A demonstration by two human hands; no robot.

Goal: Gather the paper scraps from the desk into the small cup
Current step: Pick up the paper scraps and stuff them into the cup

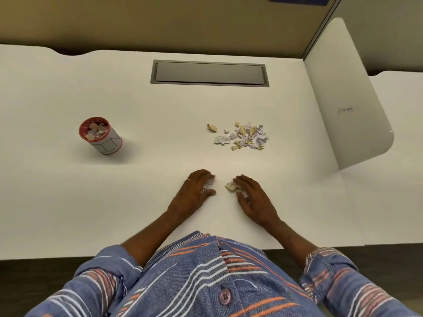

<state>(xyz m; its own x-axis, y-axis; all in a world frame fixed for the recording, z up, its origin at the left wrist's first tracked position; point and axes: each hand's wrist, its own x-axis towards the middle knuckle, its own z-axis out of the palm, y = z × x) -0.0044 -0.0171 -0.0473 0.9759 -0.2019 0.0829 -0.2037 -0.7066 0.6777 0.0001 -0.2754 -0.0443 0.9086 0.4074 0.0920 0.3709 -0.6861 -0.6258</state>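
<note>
Few scraps sit at the fingers: left hand (196, 187) lies palm-down on the worktop (137, 202), fingers curled loosely over small white paper bits (211, 180) at the fingertips, one more peeking out by the thumb. Right hand (253, 199) mirrors it, fingers cupped around a tan-and-white scrap (231, 186); whether either hand has pinched anything clear of the surface, cannot tell. Hands near each other, not touching.

Main pile of torn paper scraps (246, 136) lies farther out, ahead and right of the hands, with one tan piece (211, 128) just apart on its left edge. Small cup (99, 135), red-rimmed, stands well apart to the left, already partly filled with scraps.

Handling, judged: scraps are featherlight, limp, flat-lying and easily scattered by a sweep or a breath. Best raked together into a heap, then pinched from the sides or scooped between both cupped hands. Cup looks light; could tip if knocked.
</note>
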